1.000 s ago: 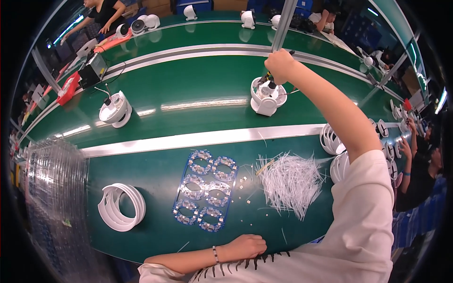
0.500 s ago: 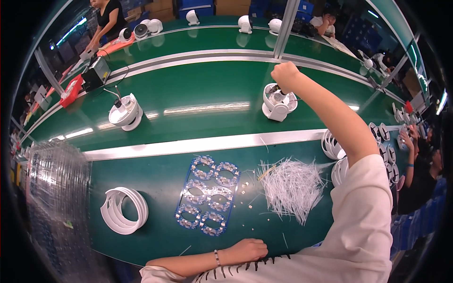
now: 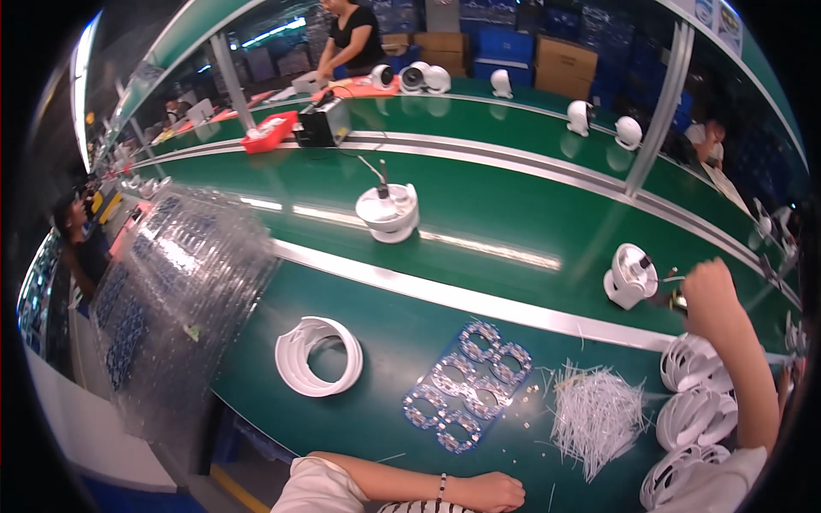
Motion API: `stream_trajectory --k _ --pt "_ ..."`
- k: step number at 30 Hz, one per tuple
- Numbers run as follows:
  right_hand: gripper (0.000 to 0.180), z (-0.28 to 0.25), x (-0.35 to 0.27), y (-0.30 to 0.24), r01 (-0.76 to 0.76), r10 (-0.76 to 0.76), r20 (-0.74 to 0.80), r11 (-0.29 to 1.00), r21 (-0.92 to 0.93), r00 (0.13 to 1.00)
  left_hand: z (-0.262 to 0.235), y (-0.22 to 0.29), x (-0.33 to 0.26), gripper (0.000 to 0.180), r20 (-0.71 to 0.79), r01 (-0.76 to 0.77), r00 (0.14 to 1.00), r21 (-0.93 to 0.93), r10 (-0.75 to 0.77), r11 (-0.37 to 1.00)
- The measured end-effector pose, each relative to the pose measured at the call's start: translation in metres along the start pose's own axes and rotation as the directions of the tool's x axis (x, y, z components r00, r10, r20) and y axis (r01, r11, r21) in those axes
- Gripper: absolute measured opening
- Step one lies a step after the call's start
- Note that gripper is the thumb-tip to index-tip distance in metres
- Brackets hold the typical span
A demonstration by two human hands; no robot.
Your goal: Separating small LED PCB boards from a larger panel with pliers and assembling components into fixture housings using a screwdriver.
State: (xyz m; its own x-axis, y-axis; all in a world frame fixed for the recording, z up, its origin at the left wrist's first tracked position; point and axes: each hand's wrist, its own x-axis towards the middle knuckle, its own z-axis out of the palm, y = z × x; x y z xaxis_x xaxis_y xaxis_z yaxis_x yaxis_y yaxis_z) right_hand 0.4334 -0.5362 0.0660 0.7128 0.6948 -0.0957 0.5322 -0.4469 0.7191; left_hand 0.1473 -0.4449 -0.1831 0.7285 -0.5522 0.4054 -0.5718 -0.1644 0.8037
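Observation:
My right hand [image 3: 711, 297] is closed on a small dark and brass part held next to a white round housing [image 3: 630, 275] on the green conveyor belt [image 3: 513, 205]. My left hand [image 3: 492, 492] rests as a loose fist on the green bench [image 3: 393, 342] near its front edge, with a bracelet on the wrist. A clear blue tray of ring-shaped parts [image 3: 469, 385] lies just beyond it. A heap of thin white ties [image 3: 596, 414] sits between the tray and my right arm.
Stacked white rings [image 3: 318, 356] lie at the left, more white ring stacks [image 3: 697, 402] at the right. A tall stack of clear trays [image 3: 175, 299] fills the left. Another white housing [image 3: 388, 211] rides the belt. A person in black [image 3: 349, 38] works at the far side.
The view has swung left and nearer. The white housing has travelled right along the belt with my right hand following it; the left hand stays resting on the bench.

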Motion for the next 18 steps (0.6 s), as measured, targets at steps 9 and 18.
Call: stream_trajectory --k 9,18 --pt "0.015 0.012 -0.042 -0.064 0.481 -0.464 0.137 0.866 -0.139 0.875 0.019 -0.015 -0.003 0.009 -0.126 -0.015 0.992 0.077 0.025 0.997" --pt "0.031 -0.097 0.068 -0.075 0.482 -0.348 -0.489 0.858 0.178 0.800 0.013 -0.021 -0.005 0.009 -0.099 -0.028 0.994 0.128 0.041 0.991"
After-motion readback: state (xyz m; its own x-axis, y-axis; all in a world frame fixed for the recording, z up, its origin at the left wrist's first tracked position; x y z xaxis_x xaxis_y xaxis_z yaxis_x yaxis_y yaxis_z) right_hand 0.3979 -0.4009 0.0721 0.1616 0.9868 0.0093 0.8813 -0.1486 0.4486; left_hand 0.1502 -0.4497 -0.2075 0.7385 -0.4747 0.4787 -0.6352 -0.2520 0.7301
